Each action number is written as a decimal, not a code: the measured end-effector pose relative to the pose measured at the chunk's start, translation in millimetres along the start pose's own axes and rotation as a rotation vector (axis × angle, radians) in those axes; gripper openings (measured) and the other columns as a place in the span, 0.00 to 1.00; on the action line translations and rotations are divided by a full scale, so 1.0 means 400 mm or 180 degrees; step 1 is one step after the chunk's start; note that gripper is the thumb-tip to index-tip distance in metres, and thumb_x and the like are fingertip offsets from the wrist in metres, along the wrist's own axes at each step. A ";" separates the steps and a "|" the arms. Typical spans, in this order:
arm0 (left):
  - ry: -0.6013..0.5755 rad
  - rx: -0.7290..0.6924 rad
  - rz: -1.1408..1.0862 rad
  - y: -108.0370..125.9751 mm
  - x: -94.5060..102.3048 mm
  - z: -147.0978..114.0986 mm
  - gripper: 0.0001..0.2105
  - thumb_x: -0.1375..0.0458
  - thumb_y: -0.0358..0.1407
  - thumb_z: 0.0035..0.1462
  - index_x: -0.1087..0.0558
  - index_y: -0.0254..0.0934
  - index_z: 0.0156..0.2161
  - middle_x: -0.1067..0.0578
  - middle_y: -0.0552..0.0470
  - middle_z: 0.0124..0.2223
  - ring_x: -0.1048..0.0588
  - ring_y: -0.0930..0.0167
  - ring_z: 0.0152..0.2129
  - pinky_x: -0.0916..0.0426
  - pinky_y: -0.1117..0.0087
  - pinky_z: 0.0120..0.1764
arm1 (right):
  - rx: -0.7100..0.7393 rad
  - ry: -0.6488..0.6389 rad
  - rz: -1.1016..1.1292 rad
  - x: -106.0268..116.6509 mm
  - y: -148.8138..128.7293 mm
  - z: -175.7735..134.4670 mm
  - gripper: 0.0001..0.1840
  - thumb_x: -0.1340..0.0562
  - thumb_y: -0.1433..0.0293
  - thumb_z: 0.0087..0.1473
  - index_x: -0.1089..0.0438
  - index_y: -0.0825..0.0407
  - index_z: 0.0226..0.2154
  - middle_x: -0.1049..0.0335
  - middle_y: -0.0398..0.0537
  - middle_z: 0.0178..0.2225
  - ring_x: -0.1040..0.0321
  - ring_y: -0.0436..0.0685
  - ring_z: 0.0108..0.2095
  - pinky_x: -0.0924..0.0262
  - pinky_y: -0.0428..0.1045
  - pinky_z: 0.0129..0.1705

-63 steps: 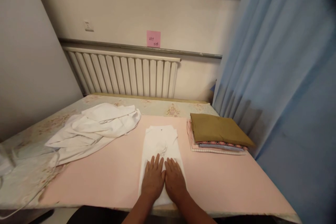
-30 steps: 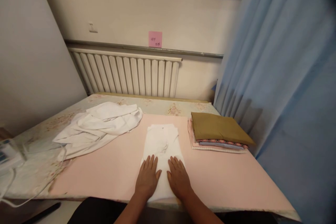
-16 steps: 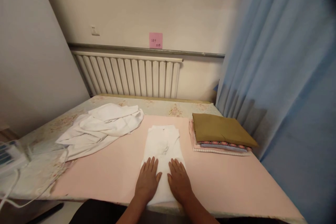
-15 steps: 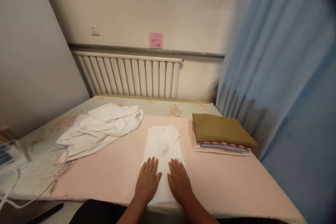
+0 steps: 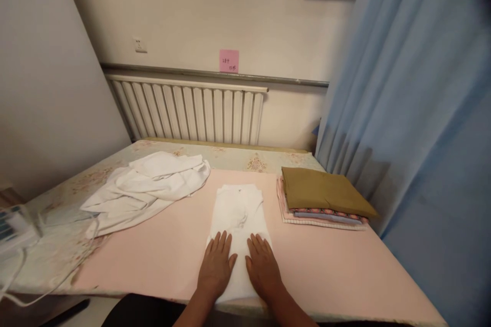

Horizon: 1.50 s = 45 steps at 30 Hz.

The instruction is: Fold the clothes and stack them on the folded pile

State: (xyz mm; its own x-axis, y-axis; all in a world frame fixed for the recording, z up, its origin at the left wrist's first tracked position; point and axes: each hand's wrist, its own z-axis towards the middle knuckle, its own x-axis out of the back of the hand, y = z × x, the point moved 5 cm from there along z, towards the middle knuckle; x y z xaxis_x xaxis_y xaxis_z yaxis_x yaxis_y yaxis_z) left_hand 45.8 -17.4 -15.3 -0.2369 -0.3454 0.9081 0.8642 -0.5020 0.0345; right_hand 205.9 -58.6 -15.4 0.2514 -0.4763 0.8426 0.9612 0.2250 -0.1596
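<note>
A white garment [image 5: 238, 204], folded into a long narrow strip, lies on the pink cloth [image 5: 153, 258] in front of me. Small dark marks show near its far end and middle. Flat on the near left side of the garment rests my left hand [image 5: 217, 265], its fingers stretched out. My right hand [image 5: 264, 268] lies the same way on the near right side, palm down. A strip of white fabric shows between the two thumbs. Neither hand grips anything.
To the left lies a crumpled heap of white cloth [image 5: 153, 189]. On the right sits a stack of folded fabrics [image 5: 326, 191], olive on top. A white device with a cable [image 5: 17, 230] is at the left edge. A blue curtain [image 5: 395, 102] hangs at the right.
Both hands stay flat on the garment in nearly the same place. The whole view has shifted very slightly; nothing else has visibly moved.
</note>
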 end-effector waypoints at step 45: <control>-0.0247 0.0055 0.0032 0.007 0.010 -0.004 0.25 0.55 0.43 0.65 0.41 0.35 0.64 0.38 0.44 0.65 0.43 0.59 0.63 0.42 0.54 0.60 | 0.0165 -0.0221 -0.0052 -0.009 0.010 -0.006 0.25 0.46 0.70 0.59 0.37 0.56 0.59 0.40 0.54 0.61 0.46 0.64 0.62 0.52 0.60 0.63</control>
State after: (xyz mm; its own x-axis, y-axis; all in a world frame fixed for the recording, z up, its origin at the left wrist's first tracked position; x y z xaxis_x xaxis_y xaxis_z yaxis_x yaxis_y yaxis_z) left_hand 46.7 -21.5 -12.3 -0.1936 -0.2876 0.9380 0.8741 -0.4847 0.0318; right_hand 209.0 -58.0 -20.1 0.2255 -0.4205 0.8788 0.9575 0.2622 -0.1202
